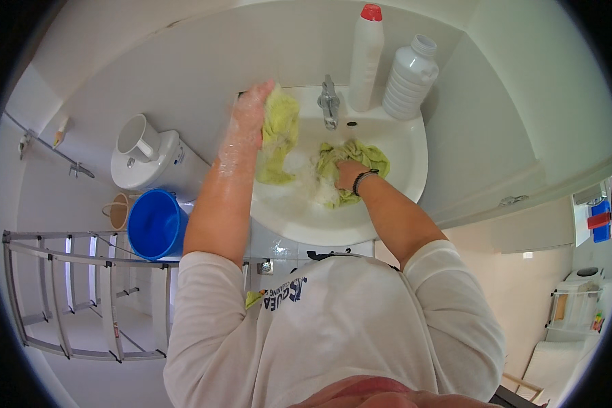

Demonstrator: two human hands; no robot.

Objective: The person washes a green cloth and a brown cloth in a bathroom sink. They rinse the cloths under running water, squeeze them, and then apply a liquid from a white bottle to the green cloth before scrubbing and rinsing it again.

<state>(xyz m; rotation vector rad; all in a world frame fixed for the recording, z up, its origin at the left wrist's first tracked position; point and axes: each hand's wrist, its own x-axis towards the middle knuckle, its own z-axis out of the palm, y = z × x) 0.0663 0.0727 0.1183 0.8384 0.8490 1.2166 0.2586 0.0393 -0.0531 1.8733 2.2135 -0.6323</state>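
My left hand, wet and soapy, is closed on a yellow-green cloth that hangs down over the left side of the white sink. Suds run along that wrist and forearm. Down in the basin, my right hand presses into a second yellow-green cloth, bunched and wet, with foam beside it. Its fingers are mostly hidden in the folds. A dark bracelet circles the right wrist. Behind the cloths stands a chrome faucet.
At the sink's back right stand a white bottle with a red cap and a white jug without a cap. Left are a toilet tank bearing a white mug, a blue bucket and a metal ladder.
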